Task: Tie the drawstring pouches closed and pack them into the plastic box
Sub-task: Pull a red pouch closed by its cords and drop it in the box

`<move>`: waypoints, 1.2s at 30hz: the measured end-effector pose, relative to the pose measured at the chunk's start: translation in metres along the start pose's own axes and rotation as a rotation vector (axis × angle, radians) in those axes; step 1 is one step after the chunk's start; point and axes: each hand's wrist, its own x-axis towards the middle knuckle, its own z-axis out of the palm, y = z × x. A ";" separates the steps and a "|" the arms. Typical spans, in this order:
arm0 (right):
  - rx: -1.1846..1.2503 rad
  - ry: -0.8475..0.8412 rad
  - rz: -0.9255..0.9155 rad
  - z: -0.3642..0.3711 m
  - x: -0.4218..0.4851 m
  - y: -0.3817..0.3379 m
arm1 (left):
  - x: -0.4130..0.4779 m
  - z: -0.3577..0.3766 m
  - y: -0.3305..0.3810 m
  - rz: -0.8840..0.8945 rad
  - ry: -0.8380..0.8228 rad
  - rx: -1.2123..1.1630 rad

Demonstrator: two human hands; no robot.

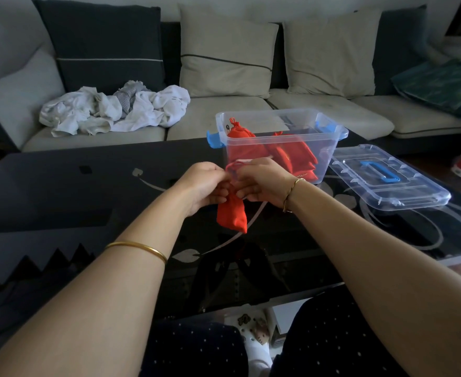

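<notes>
1. A dark glossy desk (pixel 87 197) stands before a sofa (pixel 223 115) strewn with white laundry (pixel 109 110).
2. Left hand (pixel 204 186) and right hand (pixel 262 180) both pinch the neck of a red pouch (pixel 232 216), held up off the desk so its body hangs free, probably for knotting the drawstring (pixel 236 165).
3. The plastic box (pixel 278 142) sits just beyond the hands, open, with tied pouches (pixel 278 151) inside: a short reach.
4. Its lid (pixel 387 178) lies aside to the right, clear of packing.

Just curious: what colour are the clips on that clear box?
Blue clips on the plastic box, seen in the head view.
</notes>
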 end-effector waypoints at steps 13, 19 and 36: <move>-0.364 0.101 -0.398 0.002 0.000 0.003 | 0.005 0.000 0.000 -0.039 0.111 -0.024; -0.593 0.174 -0.529 0.006 0.000 0.004 | 0.005 0.000 0.001 -0.071 0.145 -0.077; -0.464 0.119 -0.426 0.013 -0.001 0.000 | 0.000 -0.010 0.009 -0.211 0.228 -0.326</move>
